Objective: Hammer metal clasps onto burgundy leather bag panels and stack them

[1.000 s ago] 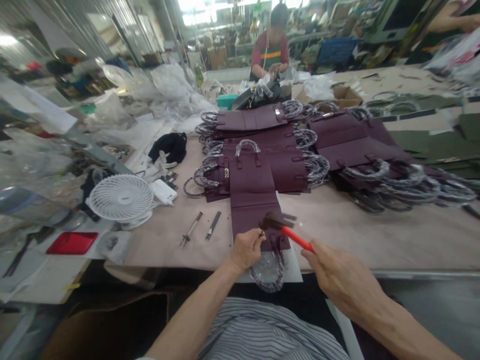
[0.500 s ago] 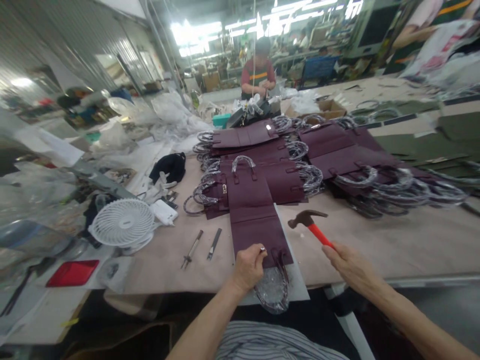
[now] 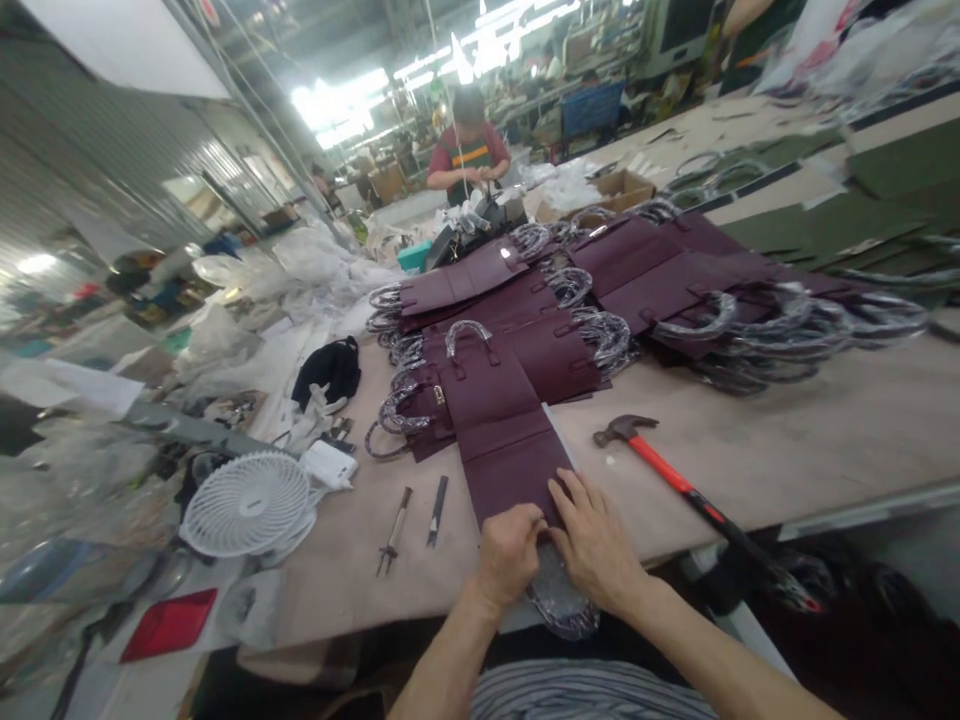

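Observation:
A flat maroon leather bag panel [image 3: 502, 440] lies on the table in front of me, its plastic-wrapped handle [image 3: 559, 605] hanging over the near edge. My left hand [image 3: 508, 555] is closed, pinching the panel's near edge. Beside it, my right hand [image 3: 596, 545] rests on the same edge with its fingers stretched out flat. A hammer with a red and black handle [image 3: 667, 475] lies on the table to the right, free of both hands.
Stacks of maroon panels [image 3: 600, 280] with wrapped handles fill the table's middle. Two thin metal tools [image 3: 416, 515] lie left of my hands, then a white fan [image 3: 244, 503] and a red tray [image 3: 169, 625]. Another person [image 3: 469, 150] works at the far end.
My right hand has put the hammer down on the table at the right and moved onto the panel's near edge beside my left hand. The view has tilted.

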The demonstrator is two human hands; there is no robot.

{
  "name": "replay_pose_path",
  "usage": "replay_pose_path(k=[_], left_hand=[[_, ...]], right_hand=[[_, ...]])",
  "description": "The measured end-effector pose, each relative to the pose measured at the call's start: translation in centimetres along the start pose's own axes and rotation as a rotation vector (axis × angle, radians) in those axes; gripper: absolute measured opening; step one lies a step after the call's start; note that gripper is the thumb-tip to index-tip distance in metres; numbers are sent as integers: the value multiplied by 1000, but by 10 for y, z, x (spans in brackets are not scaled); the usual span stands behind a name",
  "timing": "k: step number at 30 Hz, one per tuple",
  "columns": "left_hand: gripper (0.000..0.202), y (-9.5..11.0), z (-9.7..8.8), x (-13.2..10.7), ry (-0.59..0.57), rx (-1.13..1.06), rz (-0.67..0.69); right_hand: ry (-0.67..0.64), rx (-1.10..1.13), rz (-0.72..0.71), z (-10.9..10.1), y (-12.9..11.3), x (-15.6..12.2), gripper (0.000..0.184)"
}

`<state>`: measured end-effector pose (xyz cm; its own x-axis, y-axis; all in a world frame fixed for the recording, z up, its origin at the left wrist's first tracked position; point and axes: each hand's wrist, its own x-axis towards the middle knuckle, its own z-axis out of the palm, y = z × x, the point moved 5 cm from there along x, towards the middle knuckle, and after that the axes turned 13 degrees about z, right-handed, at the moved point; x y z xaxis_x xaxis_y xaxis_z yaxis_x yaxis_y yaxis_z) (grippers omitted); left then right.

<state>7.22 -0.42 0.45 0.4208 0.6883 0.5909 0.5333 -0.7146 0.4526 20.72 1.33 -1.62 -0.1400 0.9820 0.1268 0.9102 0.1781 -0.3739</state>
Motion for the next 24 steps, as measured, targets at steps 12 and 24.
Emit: replay_pose_path(k=[12,24], left_hand=[[19,-93,-84,-24,169,254,-797],[21,-72,-63,-31,147,355,-713]], right_hand=[[-129,-102,299,-29,5,-12,64],[-218,124,362,-75,47,-22,53]])
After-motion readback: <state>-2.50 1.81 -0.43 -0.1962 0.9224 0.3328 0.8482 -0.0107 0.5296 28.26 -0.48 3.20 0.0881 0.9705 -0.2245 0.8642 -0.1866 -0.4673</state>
